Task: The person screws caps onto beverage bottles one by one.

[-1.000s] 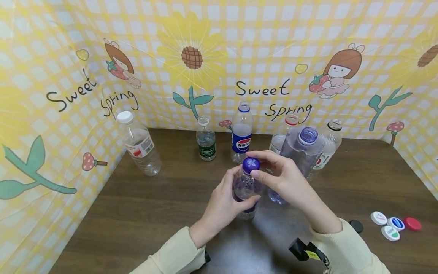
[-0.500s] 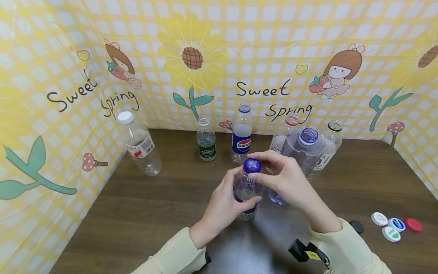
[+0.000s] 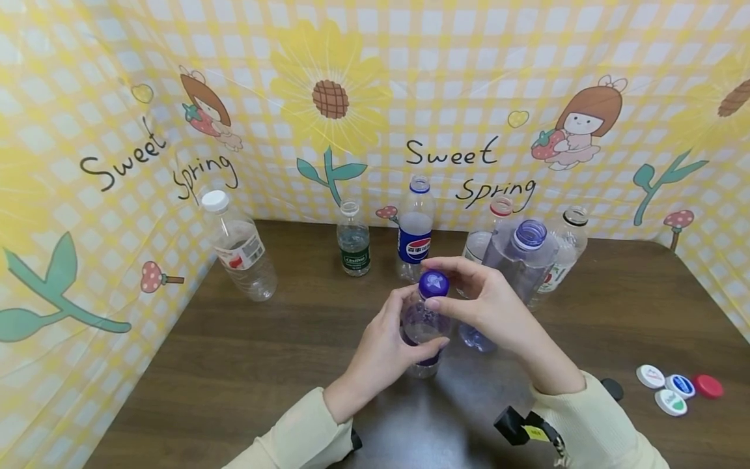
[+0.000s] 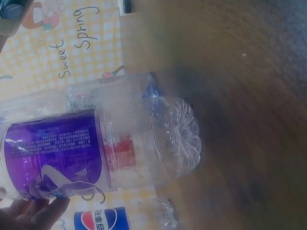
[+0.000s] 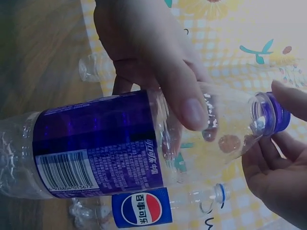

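Note:
A clear plastic bottle (image 5: 91, 143) with a purple label stands upright on the table between my hands. My left hand (image 3: 377, 352) grips it round the body, with the thumb across the front. The purple cap (image 3: 434, 284) sits on the bottle's neck. Thumb and fingers of my right hand (image 3: 483, 299) pinch this cap from the right side. In the right wrist view the cap (image 5: 280, 112) is at the neck, with clear threads showing beside it. The left wrist view has the label (image 4: 55, 153) close up, fingertips touching its lower edge.
A white-capped bottle (image 3: 243, 254) stands at left. Uncapped at the back are a small green-label bottle (image 3: 353, 244) and a Pepsi bottle (image 3: 415, 234). A purple-tinted open bottle (image 3: 521, 260) and others crowd behind my right hand. Loose caps (image 3: 670, 402) lie at right on the brown table (image 3: 246, 365).
My right fingers have shifted slightly about the purple cap, and the cap has turned a little. My left hand keeps its grip on the bottle; the other bottles have not moved.

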A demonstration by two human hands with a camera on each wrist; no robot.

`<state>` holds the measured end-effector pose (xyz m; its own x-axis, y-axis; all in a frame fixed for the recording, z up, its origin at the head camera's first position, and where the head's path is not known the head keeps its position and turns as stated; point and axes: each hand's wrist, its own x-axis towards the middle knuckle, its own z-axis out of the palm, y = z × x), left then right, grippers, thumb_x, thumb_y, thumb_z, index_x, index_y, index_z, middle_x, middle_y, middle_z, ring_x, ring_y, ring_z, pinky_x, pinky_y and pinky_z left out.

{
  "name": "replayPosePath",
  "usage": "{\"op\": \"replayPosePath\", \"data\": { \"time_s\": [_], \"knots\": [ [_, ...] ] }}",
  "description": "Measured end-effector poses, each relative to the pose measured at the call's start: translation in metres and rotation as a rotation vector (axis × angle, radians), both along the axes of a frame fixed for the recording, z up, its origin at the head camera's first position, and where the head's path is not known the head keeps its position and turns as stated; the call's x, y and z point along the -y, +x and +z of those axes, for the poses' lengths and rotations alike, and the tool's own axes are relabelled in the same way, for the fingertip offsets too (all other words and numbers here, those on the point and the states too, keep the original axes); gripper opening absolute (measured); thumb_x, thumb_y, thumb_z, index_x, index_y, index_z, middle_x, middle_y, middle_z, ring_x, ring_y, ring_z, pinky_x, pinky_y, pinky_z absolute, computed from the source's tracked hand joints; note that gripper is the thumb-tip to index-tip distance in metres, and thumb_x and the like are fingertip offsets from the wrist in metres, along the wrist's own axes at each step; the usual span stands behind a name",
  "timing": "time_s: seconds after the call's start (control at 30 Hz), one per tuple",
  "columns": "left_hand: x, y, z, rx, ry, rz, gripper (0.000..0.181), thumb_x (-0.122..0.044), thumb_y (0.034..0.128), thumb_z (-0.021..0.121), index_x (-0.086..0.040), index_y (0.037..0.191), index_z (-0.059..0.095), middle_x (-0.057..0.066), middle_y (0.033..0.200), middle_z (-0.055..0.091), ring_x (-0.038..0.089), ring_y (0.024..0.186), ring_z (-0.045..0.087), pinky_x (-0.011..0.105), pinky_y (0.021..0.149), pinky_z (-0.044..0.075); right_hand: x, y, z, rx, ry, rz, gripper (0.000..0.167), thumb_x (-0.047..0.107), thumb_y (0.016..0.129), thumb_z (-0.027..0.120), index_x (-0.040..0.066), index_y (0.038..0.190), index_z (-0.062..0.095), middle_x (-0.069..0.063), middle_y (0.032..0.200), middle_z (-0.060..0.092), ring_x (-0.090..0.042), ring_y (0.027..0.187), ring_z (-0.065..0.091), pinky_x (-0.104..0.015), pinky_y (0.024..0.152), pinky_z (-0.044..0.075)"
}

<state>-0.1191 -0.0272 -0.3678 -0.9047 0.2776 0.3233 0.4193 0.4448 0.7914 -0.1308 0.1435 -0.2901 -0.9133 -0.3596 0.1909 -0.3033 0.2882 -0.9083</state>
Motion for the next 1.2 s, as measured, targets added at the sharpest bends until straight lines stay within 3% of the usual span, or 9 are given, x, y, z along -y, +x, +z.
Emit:
{"op": "replayPosePath", "data": {
  "time_s": [0.17, 0.33, 0.5, 0.73, 0.97, 1.1, 1.2],
  "knots": [
    [0.001, -0.002, 0.0, 0.025, 0.0, -0.033, 0.072, -0.027, 0.0756, 0.081, -0.016, 0.132, 0.038, 0.008, 0.127, 0.058, 0.022, 0.119, 0.058, 0.041, 0.098, 0.051, -0.003, -0.002, -0.001, 0.031, -0.026, 0.066, 0.043, 0.011, 0.087, 0.068, 0.001, 0.127, 0.056, -0.019, 0.131, 0.057, -0.03, 0.122, 0.056, -0.037, 0.104, 0.046],
    [0.003, -0.004, 0.001, 0.072, 0.005, -0.064, 0.072, -0.026, 0.0763, 0.081, -0.016, 0.133, 0.037, 0.009, 0.13, 0.056, 0.023, 0.122, 0.056, 0.042, 0.101, 0.049, -0.004, -0.003, -0.003, 0.037, -0.038, 0.064, 0.04, 0.01, 0.087, 0.067, -0.002, 0.125, 0.057, -0.021, 0.126, 0.059, -0.021, 0.112, 0.062, -0.022, 0.093, 0.051],
    [0.002, -0.004, 0.003, 0.085, 0.029, -0.082, 0.071, -0.023, 0.0759, 0.081, -0.015, 0.132, 0.038, 0.009, 0.131, 0.056, 0.023, 0.122, 0.056, 0.042, 0.101, 0.048, -0.003, -0.002, -0.002, 0.026, -0.044, 0.015, 0.038, 0.006, 0.084, 0.07, -0.005, 0.119, 0.061, -0.023, 0.117, 0.063, -0.006, 0.098, 0.066, -0.02, 0.086, 0.053],
    [-0.002, -0.001, 0.002, 0.083, 0.051, -0.025, 0.071, -0.025, 0.0744, 0.082, -0.017, 0.13, 0.04, 0.007, 0.125, 0.058, 0.019, 0.115, 0.059, 0.04, 0.097, 0.051, 0.0, -0.001, 0.0, 0.037, -0.023, -0.061, 0.039, 0.006, 0.081, 0.073, -0.006, 0.116, 0.062, -0.021, 0.113, 0.065, -0.004, 0.094, 0.066, -0.019, 0.083, 0.054],
    [-0.009, 0.005, 0.001, 0.025, 0.001, 0.06, 0.071, -0.03, 0.0751, 0.081, -0.016, 0.131, 0.039, 0.007, 0.126, 0.057, 0.02, 0.115, 0.06, 0.039, 0.095, 0.052, 0.004, 0.004, 0.002, 0.051, -0.015, -0.128, 0.035, 0.009, 0.079, 0.076, -0.002, 0.111, 0.063, -0.018, 0.11, 0.065, -0.011, 0.093, 0.066, -0.021, 0.079, 0.055],
    [-0.009, 0.005, 0.001, -0.006, 0.0, 0.047, 0.072, -0.029, 0.0745, 0.082, -0.015, 0.13, 0.039, 0.007, 0.125, 0.058, 0.02, 0.115, 0.06, 0.039, 0.095, 0.052, 0.002, 0.004, 0.001, 0.041, -0.003, -0.113, 0.035, 0.009, 0.08, 0.075, -0.001, 0.11, 0.06, -0.017, 0.109, 0.062, -0.015, 0.095, 0.065, -0.02, 0.081, 0.054],
    [-0.007, 0.003, 0.001, -0.015, 0.015, 0.017, 0.071, -0.026, 0.0736, 0.083, -0.014, 0.129, 0.04, 0.007, 0.124, 0.059, 0.019, 0.115, 0.06, 0.038, 0.095, 0.052, -0.002, 0.001, -0.001, 0.023, 0.001, -0.049, 0.04, 0.008, 0.082, 0.074, -0.001, 0.117, 0.058, -0.018, 0.118, 0.061, -0.022, 0.105, 0.063, -0.022, 0.09, 0.052]
  ]
}}
